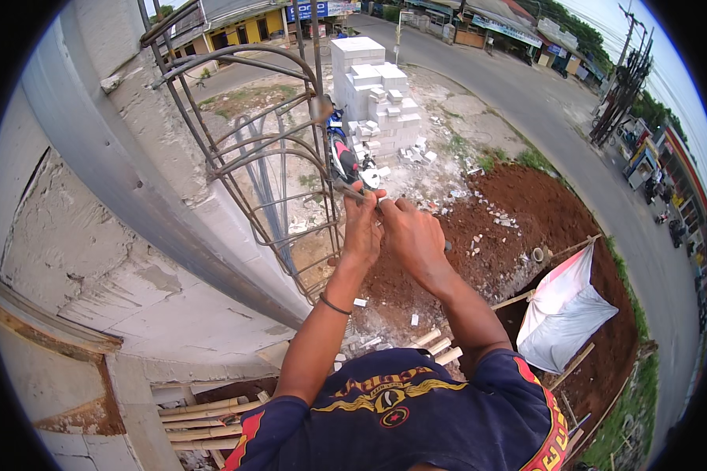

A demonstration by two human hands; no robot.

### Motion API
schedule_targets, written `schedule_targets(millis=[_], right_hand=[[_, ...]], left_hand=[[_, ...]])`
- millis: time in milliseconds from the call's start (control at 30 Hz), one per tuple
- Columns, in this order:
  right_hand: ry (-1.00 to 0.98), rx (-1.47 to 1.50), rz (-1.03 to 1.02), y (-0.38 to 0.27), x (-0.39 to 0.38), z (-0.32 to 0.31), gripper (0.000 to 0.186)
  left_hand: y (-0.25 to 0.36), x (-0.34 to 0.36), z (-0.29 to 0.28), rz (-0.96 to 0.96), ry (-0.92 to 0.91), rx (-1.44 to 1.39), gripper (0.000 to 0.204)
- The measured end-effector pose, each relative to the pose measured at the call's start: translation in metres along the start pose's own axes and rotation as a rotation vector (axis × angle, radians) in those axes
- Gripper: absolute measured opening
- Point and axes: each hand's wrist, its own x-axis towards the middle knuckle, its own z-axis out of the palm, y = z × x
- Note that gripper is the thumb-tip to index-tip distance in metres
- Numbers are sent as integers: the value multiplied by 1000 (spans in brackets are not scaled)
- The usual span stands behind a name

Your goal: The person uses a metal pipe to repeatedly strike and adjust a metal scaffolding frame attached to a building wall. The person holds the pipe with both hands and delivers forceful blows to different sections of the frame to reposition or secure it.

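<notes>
My left hand (360,229) is raised in front of me, its fingers pinched on a thin dark metal piece (348,191) that sticks out to the left. Right beside it, my right hand (414,239) is closed, with its curled fingertips meeting the left fingers. Whatever lies inside the right hand is hidden by its fingers. Just left of both hands stands a tall rebar cage (269,162) of upright bars joined by bent stirrups. The metal piece points toward the cage's nearest upright bar; whether they touch I cannot tell.
A grey steel channel (145,169) runs along the pale block wall (126,302) on my left. Far below are stacked white blocks (359,86), a motorbike (342,157), red soil (526,196) and a pale sheet (567,314). Bamboo poles (204,424) lie under me. A road (518,102) curves beyond.
</notes>
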Motion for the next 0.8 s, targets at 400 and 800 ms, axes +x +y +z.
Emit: schedule_targets(millis=[400,800], right_hand=[[2,-89,-64,1,8,8,21],[405,-735,-514,31,-15,-34,57]], left_hand=[[-15,21,-15,-28,-100,-191,39],[29,14,42,-162,242,-104,26]])
